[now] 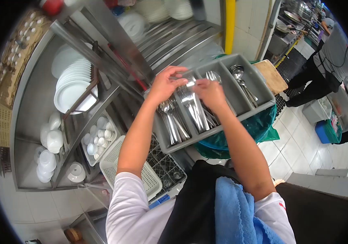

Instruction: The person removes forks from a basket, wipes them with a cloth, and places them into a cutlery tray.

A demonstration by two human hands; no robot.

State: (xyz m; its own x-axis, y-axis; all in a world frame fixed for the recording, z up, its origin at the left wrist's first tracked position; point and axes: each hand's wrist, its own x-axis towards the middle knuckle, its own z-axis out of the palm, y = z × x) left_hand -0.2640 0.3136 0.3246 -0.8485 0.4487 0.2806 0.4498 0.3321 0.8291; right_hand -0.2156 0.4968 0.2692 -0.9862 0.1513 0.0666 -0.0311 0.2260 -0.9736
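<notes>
A grey cutlery tray (164, 148) with several long compartments lies in front of me. Spoons (170, 122) fill its leftmost compartment, with forks (196, 114) in the one beside it. My left hand (166, 86) hovers over these two compartments, fingers apart and thumb close to the fork heads. Across from it, my right hand (210, 94) is closed, its fingertips pinching at a fork (191, 81) whose head is blurred. More forks (213, 76) show just behind the right hand. In the rightmost compartment lie several spoons (239, 75).
Green plastic lining (265, 122) shows beneath the tray. Left are stacked white plates (74, 95), bowls (47, 160), a basket of cups (100, 140) and a white plastic basket (151, 183). A slatted steel shelf (174, 44) stands ahead. Another person (328, 57) stands far right.
</notes>
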